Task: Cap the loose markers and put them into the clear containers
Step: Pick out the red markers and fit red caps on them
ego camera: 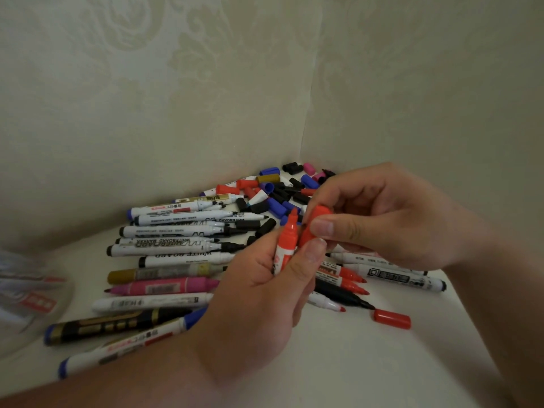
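The left hand (pixel 259 293) is curled round a cylindrical red-and-white plastic marker (pixel 287 241), holding it nearly upright with its tapered red nib end on top. The right hand (pixel 391 219) pinches a smooth, rounded red plastic cap (pixel 314 226) between thumb and forefinger. The cap is tilted and sits just beside the marker's nib end, not seated on it. Both are held above a matte white tabletop (pixel 382 369), which is set into a corner of pale wallpaper embossed with floral swirls (pixel 176 83).

Under the hands lies a heap of uncapped markers. Among them are slim white barrels printed with black lettering (pixel 176 248), a glossy pink marker (pixel 164 287) and a gold-ended marker with a silvery label (pixel 132 275). Nearer the camera are a thick black marker banded in gold (pixel 103 325) and a white marker with blue ends (pixel 117 350). To the right lie red-nibbed white markers (pixel 344 278) and a slender black marker (pixel 341 295).

Short tubular loose caps in black, blue, red and pink (pixel 279 198) are piled in the corner. A single red cylindrical cap (pixel 392 318) lies alone on the tabletop, right of the heap. At the left edge sits a clear plastic container (pixel 32 293), blurred, with red-labelled shapes showing through its wall.
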Available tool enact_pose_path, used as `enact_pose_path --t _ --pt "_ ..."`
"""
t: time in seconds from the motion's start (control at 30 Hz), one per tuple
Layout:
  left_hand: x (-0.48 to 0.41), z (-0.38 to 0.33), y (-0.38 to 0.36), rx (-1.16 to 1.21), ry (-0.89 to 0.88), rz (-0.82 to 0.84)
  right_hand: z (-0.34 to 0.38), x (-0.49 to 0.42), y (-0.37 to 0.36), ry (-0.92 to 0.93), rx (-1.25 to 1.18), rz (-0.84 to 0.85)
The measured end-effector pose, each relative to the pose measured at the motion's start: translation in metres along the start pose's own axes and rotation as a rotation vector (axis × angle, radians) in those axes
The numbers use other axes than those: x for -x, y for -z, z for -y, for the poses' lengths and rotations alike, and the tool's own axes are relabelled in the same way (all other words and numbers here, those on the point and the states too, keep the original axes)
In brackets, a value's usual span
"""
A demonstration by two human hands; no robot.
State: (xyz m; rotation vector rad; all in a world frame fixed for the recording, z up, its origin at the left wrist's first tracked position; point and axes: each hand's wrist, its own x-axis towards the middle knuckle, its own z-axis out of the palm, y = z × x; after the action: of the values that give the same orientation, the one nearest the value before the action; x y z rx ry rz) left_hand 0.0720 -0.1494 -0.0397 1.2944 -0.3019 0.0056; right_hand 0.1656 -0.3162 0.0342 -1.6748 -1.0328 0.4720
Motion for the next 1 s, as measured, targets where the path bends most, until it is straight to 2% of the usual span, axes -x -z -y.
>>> enact_pose_path --t 0.2,0.37,0.5,0.7,0.87,1.0 --pt "0.0018 0.0029 0.0 -0.063 0.002 -0.061 -0.0007 -0.0024 -0.0041 -0.004 0.019 -0.06" --pt "0.0018 0.0038 0.0056 -0.309 -0.102 -0.125 0.0002 -0.0023 -0.0053 -0.016 0.123 -0.093" --pt "0.0024 0.0041 0.0042 -0.16 -0.088 -0.093 -0.0002 -0.0032 -0.0063 0.01 0.149 -0.091" --pt "0.0007 0.0012 0.0001 -0.079 -0.1 -0.064 0.003 0.0004 -0.0055 0.047 -0.046 -0.043" --pt "-0.0012 0.0025 -0.0007 -0.159 -0.097 -0.088 -0.0016 -0.0006 -0.0021 0.005 -0.046 -0.05" --pt "0.0027 0.0034 0.0007 -0.238 -0.089 -0.063 -0.0015 -0.0001 -0.002 0.043 -0.013 -0.05"
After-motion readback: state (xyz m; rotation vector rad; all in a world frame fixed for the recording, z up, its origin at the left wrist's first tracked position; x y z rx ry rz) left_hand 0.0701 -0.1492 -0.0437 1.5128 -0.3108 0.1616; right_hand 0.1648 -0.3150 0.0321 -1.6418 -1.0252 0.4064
